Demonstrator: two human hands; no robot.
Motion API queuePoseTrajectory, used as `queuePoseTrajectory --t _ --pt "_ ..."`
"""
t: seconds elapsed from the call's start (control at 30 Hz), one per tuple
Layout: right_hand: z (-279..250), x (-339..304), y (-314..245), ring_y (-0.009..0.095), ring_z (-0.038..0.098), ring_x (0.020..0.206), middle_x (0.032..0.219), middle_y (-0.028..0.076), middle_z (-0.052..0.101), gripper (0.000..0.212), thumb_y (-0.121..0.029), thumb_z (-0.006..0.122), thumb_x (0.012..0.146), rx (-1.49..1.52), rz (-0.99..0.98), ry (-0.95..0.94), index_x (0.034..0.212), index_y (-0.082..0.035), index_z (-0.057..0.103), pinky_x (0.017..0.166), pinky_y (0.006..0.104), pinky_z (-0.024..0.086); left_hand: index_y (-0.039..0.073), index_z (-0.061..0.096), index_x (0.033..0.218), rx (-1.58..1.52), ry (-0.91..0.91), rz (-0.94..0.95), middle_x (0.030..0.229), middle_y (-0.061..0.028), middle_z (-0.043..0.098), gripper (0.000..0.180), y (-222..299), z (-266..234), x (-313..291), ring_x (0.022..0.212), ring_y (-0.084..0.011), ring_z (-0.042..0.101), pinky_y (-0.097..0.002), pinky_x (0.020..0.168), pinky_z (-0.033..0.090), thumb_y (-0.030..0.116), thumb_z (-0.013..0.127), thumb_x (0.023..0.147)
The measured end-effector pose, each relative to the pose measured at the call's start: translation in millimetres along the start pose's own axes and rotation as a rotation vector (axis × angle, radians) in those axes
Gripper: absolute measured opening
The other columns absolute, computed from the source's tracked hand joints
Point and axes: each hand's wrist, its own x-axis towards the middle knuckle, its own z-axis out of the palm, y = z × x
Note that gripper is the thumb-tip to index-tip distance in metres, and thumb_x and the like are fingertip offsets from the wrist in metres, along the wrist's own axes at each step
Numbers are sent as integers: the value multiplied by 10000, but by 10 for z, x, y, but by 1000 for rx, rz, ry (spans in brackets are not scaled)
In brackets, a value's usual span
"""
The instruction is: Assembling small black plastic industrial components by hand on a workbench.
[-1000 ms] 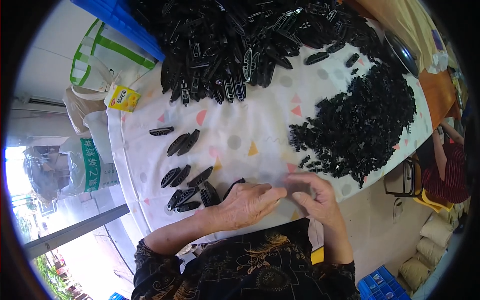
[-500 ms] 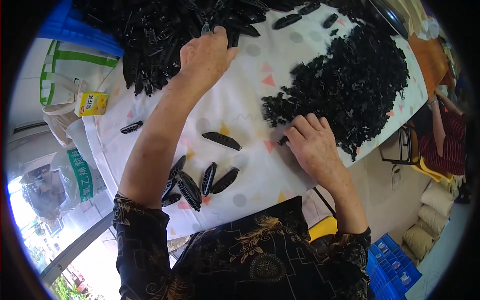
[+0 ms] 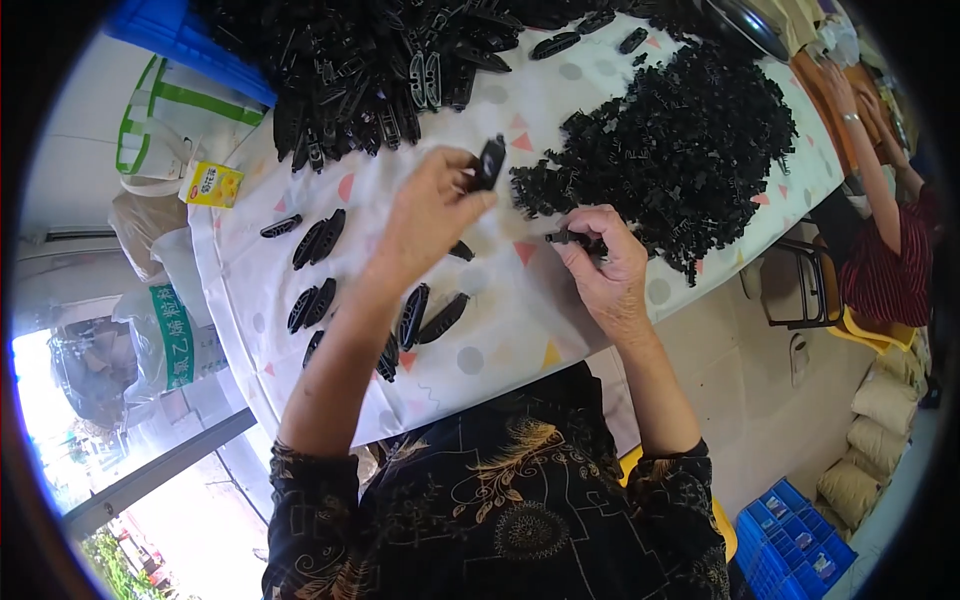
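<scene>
At the far left, a green-and-white bag (image 3: 215, 107) stands just beside the counter (image 3: 505, 310), which wears a white cloth printed with coloured shapes. A small yellow box (image 3: 212, 185) sits at the counter's far left edge. Nearer, slim black casings (image 3: 320, 238) lie loose on the cloth in ones and twos, some partly hidden by the left forearm. A heap of similar casings (image 3: 350, 85) covers the far side. The left hand (image 3: 430, 205) is raised near this heap, its grip closed around a black casing (image 3: 490, 163) tilted upward between thumb and fingers. To its right, the right hand (image 3: 610, 250) has its grip pinched on a small dark part (image 3: 566, 237), too blurred to make out well. Just beyond that hand spreads a pile of little black pieces (image 3: 690, 150). At the far right, a person in a striped top (image 3: 895, 245) reaches forward with both arms
</scene>
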Motion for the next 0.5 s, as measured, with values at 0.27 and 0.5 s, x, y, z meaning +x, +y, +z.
queuePoseTrajectory --t 0.27,0.5 --pt "147 -68 -171 161 563 783 868 58 593 233 70 677 730 -30 -40 15 884 -34 536 693 272 462 38 476 1106 -377 -151 -211 943 -75 643 308 93 293 -566 820 -143 643 -246 648 485 54 646 850" --pt "148 -145 -380 160 583 699 829 78 564 206 70 657 769 -15 71 -134 931 0 550 637 281 478 32 474 1091 -342 -75 -262 943 -91 657 298 76 301 -637 809 -149 649 -245 616 490 48 646 848"
